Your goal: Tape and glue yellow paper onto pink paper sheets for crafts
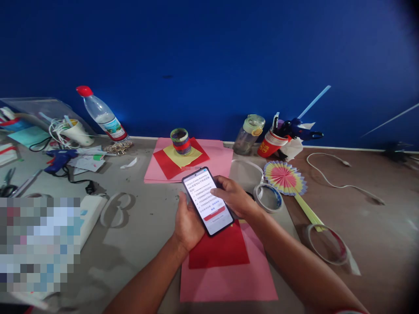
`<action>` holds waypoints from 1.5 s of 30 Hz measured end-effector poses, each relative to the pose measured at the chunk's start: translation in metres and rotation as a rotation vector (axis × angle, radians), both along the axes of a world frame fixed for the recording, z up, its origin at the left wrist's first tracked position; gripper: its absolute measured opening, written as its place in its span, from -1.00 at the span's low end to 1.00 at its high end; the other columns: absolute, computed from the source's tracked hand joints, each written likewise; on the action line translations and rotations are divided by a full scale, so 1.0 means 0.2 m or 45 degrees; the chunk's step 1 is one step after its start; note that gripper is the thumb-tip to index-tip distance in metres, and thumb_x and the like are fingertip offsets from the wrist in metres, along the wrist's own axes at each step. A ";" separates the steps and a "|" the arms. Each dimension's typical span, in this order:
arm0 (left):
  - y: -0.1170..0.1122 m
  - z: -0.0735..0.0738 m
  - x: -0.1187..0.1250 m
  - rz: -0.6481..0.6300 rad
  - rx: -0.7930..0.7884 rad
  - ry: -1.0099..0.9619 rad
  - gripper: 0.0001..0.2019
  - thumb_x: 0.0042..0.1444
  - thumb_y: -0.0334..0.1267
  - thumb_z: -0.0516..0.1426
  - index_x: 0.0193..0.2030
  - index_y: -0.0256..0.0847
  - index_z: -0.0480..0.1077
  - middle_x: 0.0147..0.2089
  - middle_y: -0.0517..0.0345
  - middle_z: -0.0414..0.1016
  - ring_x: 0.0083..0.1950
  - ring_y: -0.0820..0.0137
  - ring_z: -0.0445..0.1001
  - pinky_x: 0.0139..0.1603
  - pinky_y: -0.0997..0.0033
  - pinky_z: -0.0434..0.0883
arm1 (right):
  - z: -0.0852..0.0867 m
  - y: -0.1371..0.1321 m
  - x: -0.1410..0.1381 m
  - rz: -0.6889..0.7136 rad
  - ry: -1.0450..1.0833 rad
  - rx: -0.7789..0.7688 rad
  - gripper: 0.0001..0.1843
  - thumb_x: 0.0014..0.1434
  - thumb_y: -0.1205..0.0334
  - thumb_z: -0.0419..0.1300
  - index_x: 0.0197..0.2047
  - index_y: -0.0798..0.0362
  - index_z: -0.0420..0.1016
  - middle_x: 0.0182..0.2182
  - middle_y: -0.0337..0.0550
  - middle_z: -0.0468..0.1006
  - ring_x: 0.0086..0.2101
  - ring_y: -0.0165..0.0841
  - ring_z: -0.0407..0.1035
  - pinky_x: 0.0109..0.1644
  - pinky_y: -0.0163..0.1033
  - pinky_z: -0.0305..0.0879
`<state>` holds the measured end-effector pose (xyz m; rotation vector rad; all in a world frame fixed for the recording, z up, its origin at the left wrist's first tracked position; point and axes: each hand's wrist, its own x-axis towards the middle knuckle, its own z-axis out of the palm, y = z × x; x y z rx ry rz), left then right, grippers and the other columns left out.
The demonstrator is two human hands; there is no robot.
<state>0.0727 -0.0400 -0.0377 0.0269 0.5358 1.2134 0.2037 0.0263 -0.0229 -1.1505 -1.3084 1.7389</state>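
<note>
A smartphone [214, 216] with a lit screen of text and a red button is held tilted above the table. My left hand [188, 222] is closed around its left and lower side. Over the screen's right part lies the thumb of my right hand [234, 196], whose other fingers grip the right edge from behind. Below the phone, a red sheet [219, 253] rests on a pink sheet [225, 288]. Farther back, a wrapped tape roll stack [181, 141] stands on yellow, red and pink paper [149, 168].
A bottle with a red cap [104, 115], a glue gun [60, 159] and binder clips [119, 147] are at left. Toward the right stand a clear jar [247, 137], red cups [271, 141], a pleated paper fan [284, 178], tape rolls [268, 198] and a white cable [314, 172].
</note>
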 end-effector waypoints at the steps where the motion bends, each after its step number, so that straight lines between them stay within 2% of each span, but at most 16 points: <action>1: 0.00 0.00 0.00 0.001 0.000 0.004 -0.28 0.20 0.27 -0.10 0.16 -0.35 0.37 0.05 -0.16 0.53 0.21 -0.02 0.37 0.27 -0.05 0.18 | 0.00 0.00 0.00 -0.002 -0.010 0.007 -0.70 -0.09 0.31 0.23 -0.20 0.05 0.46 -0.42 -0.27 0.51 -0.37 -0.33 0.40 -0.28 -0.22 0.30; 5: 0.00 0.00 0.00 0.007 0.032 -0.028 -0.29 0.18 0.27 -0.07 0.19 -0.32 0.35 0.06 -0.14 0.52 0.21 -0.02 0.36 0.25 -0.05 0.21 | 0.00 0.01 0.01 0.050 -0.028 0.051 -0.57 -0.15 0.42 0.14 -0.14 0.05 0.47 -0.38 -0.27 0.53 -0.33 -0.32 0.40 -0.27 -0.24 0.28; 9: 0.00 0.01 0.00 0.028 -0.001 -0.004 -0.30 0.18 0.26 -0.06 0.13 -0.34 0.39 0.04 -0.15 0.54 0.20 -0.02 0.37 0.24 0.00 0.22 | 0.01 0.01 0.03 0.141 -0.011 0.117 -0.45 -0.20 0.46 0.07 -0.07 0.05 0.47 -0.31 -0.24 0.54 -0.28 -0.30 0.40 -0.21 -0.22 0.29; 16: 0.01 0.03 -0.01 0.046 -0.011 0.025 -0.32 0.22 0.23 -0.12 0.15 -0.32 0.38 0.07 -0.12 0.52 0.23 0.01 0.34 0.27 -0.01 0.20 | 0.02 0.01 0.04 0.155 0.117 0.036 -0.59 -0.09 0.34 0.19 -0.10 0.06 0.50 -0.24 -0.18 0.57 -0.25 -0.27 0.44 -0.13 -0.17 0.32; 23: 0.02 0.04 -0.02 0.079 -0.006 0.031 -0.31 0.23 0.23 -0.15 0.13 -0.33 0.39 0.03 -0.14 0.54 0.23 0.01 0.34 0.26 -0.02 0.20 | 0.06 0.01 0.06 0.210 0.240 0.040 -0.54 -0.08 0.36 0.21 -0.04 0.03 0.50 -0.12 -0.17 0.58 -0.11 -0.22 0.44 -0.02 -0.14 0.29; 31: 0.02 0.02 -0.02 0.089 -0.018 0.003 -0.34 0.21 0.23 -0.08 0.14 -0.31 0.38 0.03 -0.13 0.54 0.21 -0.01 0.37 0.25 -0.04 0.21 | 0.10 -0.01 0.08 0.302 0.175 0.046 -0.44 -0.13 0.43 0.13 0.00 0.00 0.49 -0.11 -0.21 0.58 -0.08 -0.22 0.43 0.04 -0.11 0.29; 36: 0.02 0.05 -0.02 0.085 -0.061 0.052 -0.32 0.23 0.24 -0.15 0.11 -0.32 0.40 0.01 -0.13 0.55 0.21 0.02 0.37 0.28 -0.03 0.18 | 0.08 0.00 0.09 0.331 0.125 0.086 -0.39 -0.13 0.47 0.12 0.04 -0.02 0.46 -0.11 -0.21 0.57 -0.07 -0.25 0.43 0.00 -0.15 0.33; 40: 0.02 0.04 -0.03 0.086 -0.059 0.035 -0.31 0.22 0.24 -0.13 0.13 -0.34 0.39 0.04 -0.15 0.54 0.22 0.02 0.36 0.28 -0.01 0.19 | 0.06 0.01 0.09 0.361 0.066 0.147 -0.32 -0.14 0.51 0.11 0.11 -0.04 0.40 -0.06 -0.20 0.55 -0.04 -0.24 0.42 0.01 -0.15 0.32; 45: 0.02 0.02 -0.02 0.095 -0.012 0.009 -0.34 0.21 0.22 -0.08 0.14 -0.31 0.40 0.05 -0.12 0.54 0.21 0.02 0.37 0.26 0.00 0.22 | 0.05 0.01 0.09 0.322 0.050 0.158 -0.45 -0.10 0.44 0.18 0.03 0.01 0.44 -0.10 -0.18 0.56 -0.10 -0.25 0.43 -0.01 -0.13 0.33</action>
